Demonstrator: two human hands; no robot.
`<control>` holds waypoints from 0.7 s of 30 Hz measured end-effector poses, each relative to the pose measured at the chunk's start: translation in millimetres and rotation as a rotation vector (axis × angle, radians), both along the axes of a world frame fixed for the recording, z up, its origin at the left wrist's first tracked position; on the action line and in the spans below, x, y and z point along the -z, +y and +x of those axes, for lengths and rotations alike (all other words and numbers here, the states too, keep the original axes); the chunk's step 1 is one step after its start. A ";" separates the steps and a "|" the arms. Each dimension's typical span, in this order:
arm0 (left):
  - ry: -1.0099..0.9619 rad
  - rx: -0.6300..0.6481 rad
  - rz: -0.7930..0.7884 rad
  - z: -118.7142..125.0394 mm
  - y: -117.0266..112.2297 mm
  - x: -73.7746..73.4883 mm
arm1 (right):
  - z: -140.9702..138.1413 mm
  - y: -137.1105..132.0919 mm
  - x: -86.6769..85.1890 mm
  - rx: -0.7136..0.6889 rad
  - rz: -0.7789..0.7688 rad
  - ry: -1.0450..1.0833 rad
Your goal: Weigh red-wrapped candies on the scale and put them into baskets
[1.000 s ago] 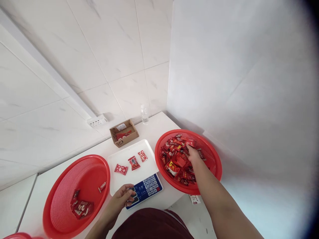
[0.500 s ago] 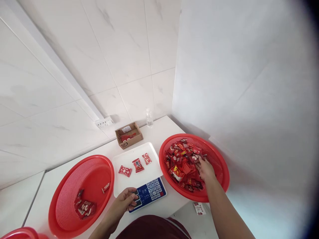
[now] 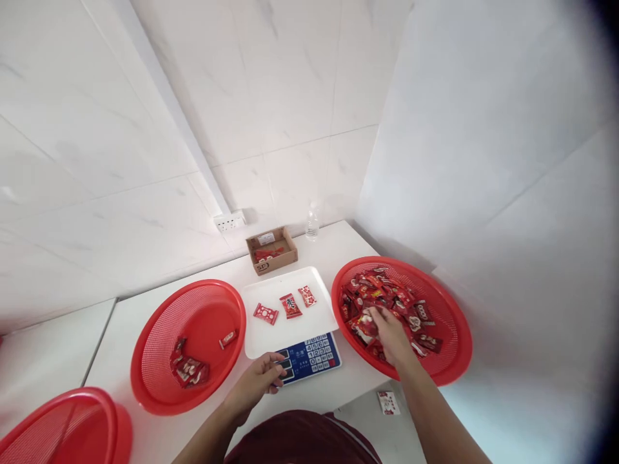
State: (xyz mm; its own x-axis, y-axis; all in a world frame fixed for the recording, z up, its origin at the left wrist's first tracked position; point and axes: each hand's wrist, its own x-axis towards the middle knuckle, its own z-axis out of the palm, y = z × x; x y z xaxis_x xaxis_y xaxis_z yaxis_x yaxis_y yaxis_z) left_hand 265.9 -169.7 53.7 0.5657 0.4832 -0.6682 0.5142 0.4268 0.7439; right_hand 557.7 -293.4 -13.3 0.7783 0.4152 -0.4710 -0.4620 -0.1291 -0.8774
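Note:
My right hand reaches into the right red basket, fingers curled down among its many red candy packets; what it grips is hidden. My left hand rests at the front left corner of the scale, fingertips on the blue keypad, fingers loosely bent and holding nothing. The scale's white tray carries three red candy packets. The left red basket holds several packets and one apart.
A small cardboard box with a red item and a clear bottle stand at the back by the wall socket. Another red basket sits at the lower left. One packet lies below the table edge.
The view has swung so everything sits further right. My right hand has drawn back from the far side of the right basket to its near middle. My left hand stays on the keypad.

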 end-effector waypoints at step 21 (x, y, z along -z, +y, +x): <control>-0.052 0.003 -0.011 -86.2 27.0 11.8 | -162.5 90.3 8.1 -0.867 -0.294 -0.935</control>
